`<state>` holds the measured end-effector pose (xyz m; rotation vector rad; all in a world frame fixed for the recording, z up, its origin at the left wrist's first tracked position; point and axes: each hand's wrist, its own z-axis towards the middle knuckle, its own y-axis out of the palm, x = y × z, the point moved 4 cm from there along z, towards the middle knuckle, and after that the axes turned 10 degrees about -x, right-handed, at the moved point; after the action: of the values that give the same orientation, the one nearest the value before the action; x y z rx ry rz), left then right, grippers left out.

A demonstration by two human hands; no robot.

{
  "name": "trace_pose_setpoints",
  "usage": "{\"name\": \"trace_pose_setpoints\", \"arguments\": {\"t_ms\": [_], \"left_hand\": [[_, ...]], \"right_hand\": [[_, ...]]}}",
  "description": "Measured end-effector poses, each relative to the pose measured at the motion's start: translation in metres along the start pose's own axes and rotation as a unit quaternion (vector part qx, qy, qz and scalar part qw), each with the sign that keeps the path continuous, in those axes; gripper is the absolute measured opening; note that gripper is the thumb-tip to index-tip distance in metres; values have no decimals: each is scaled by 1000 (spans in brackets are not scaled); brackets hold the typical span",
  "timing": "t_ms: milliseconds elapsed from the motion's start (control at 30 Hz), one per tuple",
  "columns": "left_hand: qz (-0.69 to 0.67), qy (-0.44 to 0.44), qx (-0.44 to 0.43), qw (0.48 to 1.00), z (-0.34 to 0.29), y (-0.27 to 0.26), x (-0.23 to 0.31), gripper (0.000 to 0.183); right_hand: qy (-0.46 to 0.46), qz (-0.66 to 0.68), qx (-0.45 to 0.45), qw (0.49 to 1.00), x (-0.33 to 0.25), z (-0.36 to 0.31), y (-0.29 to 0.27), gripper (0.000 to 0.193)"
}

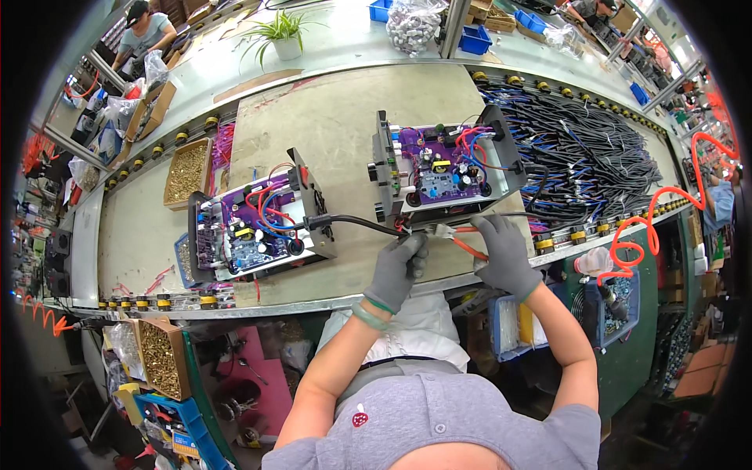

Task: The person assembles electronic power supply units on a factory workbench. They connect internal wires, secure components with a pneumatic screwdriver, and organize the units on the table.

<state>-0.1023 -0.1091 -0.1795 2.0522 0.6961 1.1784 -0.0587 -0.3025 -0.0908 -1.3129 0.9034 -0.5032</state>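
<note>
My left hand (398, 270), in a grey glove, pinches the end of a black cable (360, 222) at the bench's front edge. That cable comes out of the rear panel of an open device with a purple circuit board (254, 227) on the left. My gloved right hand (505, 257) is closed around orange-handled pliers (468, 249). The pliers' jaws point left, close to the cable end at my left fingers; whether they grip it I cannot tell. Just beyond my hands sits a second open device (442, 168), also with a purple board and red and blue wires.
A big pile of black cables (587, 149) covers the bench's right side. Boxes of brass-coloured screws (188, 172) stand at the left. An orange coiled air hose (654, 211) hangs on the right. Blue bins (509, 325) sit below the front edge. Other people work beyond.
</note>
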Motion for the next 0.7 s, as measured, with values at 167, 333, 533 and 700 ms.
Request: {"name": "trace_pose_setpoints", "arguments": {"t_ms": [167,333,533,700], "left_hand": [[-6,-30,-9,999,-4,6,6,17],[17,-46,-37,998,-3,7,7,19],[-7,-40,-65,997,0,9,2,18],[114,-24,-67,991,5,6,-3,23]], "right_hand": [[-87,-86,26,992,-3,16,10,76],[-106,-96,94,985,-1,16,28,75],[-24,-18,72,997,-6,16,47,67],[74,40,-45,995,-1,14,70,57]]}}
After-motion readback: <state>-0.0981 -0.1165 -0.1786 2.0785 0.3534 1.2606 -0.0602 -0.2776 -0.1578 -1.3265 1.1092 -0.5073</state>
